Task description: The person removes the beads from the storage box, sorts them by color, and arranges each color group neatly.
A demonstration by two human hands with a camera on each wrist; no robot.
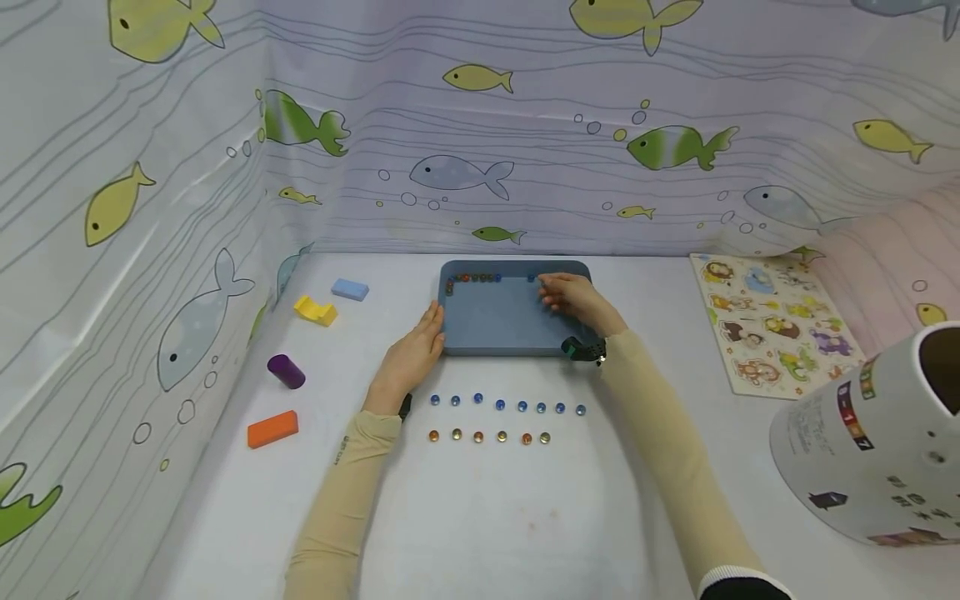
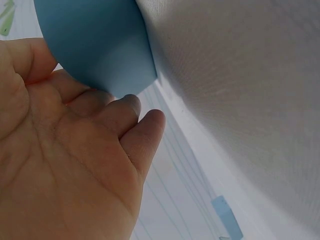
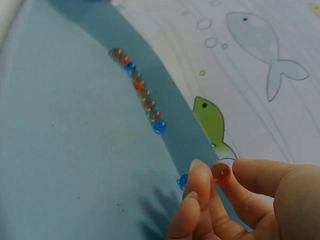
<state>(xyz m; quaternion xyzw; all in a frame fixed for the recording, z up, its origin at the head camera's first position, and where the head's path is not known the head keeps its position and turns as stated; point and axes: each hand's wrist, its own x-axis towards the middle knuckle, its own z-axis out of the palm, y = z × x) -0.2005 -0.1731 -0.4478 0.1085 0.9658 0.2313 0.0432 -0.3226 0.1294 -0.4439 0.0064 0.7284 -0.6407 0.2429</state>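
Note:
My right hand is over the far right part of a blue-grey tray. Its thumb and fingers pinch an orange-red glass marble. Just beside those fingertips, a blue marble lies against the tray's far wall, apart from a row of orange, brown and blue marbles further left. With fairly straight fingers, my left hand rests along the tray's left outer wall; its palm and fingertips show in the left wrist view.
In front of the tray run a row of blue marbles and a row of amber ones. Left stand blue, yellow, purple and orange blocks. A picture board and white bucket are right.

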